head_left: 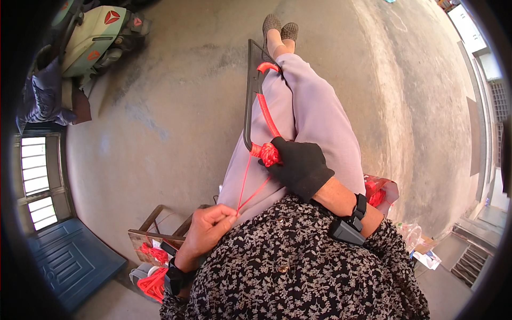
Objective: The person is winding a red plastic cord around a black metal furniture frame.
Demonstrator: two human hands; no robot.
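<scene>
The gloved right grip is closed on a red cord bundle at the near end of a black frame along the legs, while the bare left grip pinches a thin red string stretched toward that bundle.

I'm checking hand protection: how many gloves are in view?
1: the black glove on the right hand, at the red knot. The left hand is bare; others may be hidden.

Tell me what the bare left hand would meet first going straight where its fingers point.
Beyond the thin red cord pinched in the bare left hand, the lilac cloth trousers appear first, though depth is unclear; it might pass above them.
</scene>
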